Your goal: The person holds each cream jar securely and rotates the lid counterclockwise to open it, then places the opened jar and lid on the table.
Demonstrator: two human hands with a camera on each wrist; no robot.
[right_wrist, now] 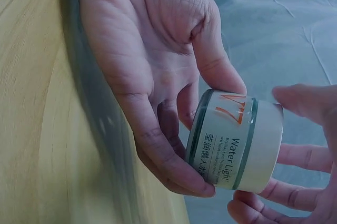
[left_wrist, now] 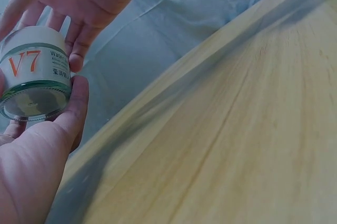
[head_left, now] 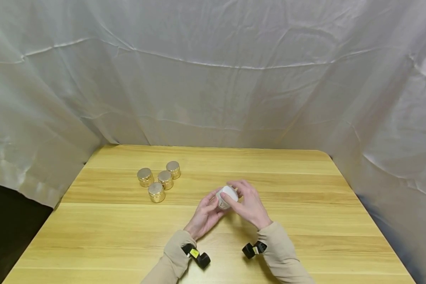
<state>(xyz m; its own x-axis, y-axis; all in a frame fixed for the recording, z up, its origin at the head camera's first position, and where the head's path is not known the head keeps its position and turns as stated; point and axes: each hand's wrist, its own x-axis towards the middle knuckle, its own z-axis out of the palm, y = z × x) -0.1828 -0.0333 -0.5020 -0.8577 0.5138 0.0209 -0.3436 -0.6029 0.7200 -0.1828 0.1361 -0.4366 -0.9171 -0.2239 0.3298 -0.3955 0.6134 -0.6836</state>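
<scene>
A white-lidded glass cream jar [head_left: 222,204], labelled "V7" in orange and "Water Light", is held above the table between both hands. My left hand [head_left: 203,217] grips the jar's body from below, thumb on one side and fingers on the other. The right hand [head_left: 250,204] has its thumb and fingertips spread around the white lid [head_left: 230,192]. In the left wrist view the jar [left_wrist: 37,66] leans, showing its glass base. The right wrist view shows the lid [right_wrist: 263,147] seated on the jar, with the right thumb [right_wrist: 295,97] at its rim.
Several gold-lidded jars [head_left: 156,192] stand in a loose group on the wooden table [head_left: 103,232], left of the hands. Pale fabric [head_left: 213,98] hangs behind the table and at its sides. Each sleeve cuff carries a small black wrist camera [head_left: 198,256].
</scene>
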